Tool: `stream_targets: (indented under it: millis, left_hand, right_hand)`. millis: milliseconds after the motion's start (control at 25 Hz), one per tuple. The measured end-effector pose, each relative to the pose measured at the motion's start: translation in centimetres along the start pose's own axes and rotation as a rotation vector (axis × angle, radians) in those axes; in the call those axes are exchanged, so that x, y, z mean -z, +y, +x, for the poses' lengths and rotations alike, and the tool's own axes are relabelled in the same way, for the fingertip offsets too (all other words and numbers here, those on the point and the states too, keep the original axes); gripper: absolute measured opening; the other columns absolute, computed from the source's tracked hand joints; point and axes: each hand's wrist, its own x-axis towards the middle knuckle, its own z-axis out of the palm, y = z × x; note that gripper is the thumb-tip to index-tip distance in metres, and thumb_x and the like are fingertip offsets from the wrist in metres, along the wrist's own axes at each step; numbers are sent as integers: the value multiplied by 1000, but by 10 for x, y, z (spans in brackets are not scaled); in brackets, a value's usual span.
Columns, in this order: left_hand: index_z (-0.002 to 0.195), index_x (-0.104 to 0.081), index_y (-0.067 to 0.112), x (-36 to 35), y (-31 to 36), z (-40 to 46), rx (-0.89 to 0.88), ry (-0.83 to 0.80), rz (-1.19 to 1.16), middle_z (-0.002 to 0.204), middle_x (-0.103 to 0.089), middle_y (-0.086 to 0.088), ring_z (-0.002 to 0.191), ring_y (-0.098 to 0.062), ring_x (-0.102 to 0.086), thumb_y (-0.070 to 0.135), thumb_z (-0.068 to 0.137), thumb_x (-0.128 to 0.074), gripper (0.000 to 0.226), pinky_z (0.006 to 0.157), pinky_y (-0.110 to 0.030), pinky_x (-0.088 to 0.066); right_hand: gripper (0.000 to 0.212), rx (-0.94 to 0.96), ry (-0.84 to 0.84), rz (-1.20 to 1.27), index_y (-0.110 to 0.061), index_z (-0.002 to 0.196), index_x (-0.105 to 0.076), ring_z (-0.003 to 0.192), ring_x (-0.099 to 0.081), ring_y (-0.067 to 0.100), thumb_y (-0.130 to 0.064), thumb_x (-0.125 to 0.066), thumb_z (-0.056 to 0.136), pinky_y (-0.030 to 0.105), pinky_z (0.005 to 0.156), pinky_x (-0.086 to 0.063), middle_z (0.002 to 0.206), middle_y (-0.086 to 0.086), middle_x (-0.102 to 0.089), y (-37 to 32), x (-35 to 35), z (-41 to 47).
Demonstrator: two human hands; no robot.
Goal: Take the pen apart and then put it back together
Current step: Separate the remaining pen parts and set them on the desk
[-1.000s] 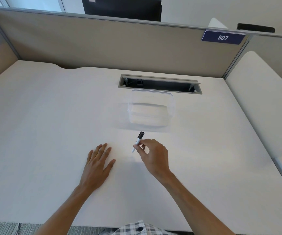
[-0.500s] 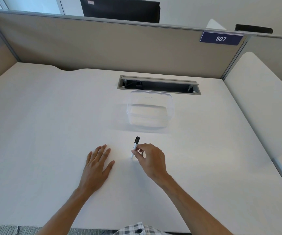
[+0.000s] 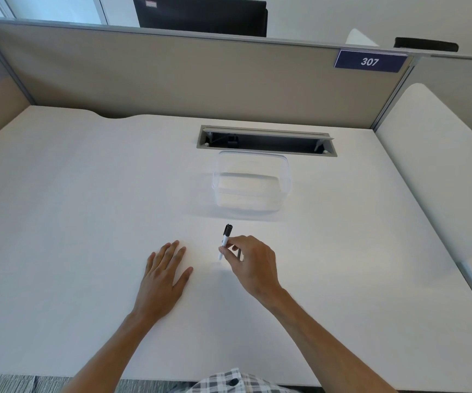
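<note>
A pen with a white barrel and a black cap stands nearly upright in the middle of the white desk, cap end up and away from me. My right hand pinches the barrel below the cap with thumb and fingertips; the lower tip sits at or just above the desk. My left hand lies flat, palm down, fingers apart, a hand's width left of the pen, holding nothing.
A clear plastic container stands just beyond the pen. Behind it is an open cable slot in the desk. A beige partition with a "307" sign closes the far side; a second desk adjoins on the right.
My right hand has drawn the pen slightly toward me and tipped it more upright. The left hand stays flat in the same spot.
</note>
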Motion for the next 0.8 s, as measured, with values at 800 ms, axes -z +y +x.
stream_targets:
  millis: [800]
  left_hand:
    - [142,-42,18,-1,-1,-1,-2,9,12,154,-35,-3,143,-20,-25,53,96,-27,60,117,-39,-14]
  right_hand:
    - [6,72,161,71,-26,86,-74,52,-47,-4,-30,-70,88,20,60,-40,83,-13,-72,-15,24,15]
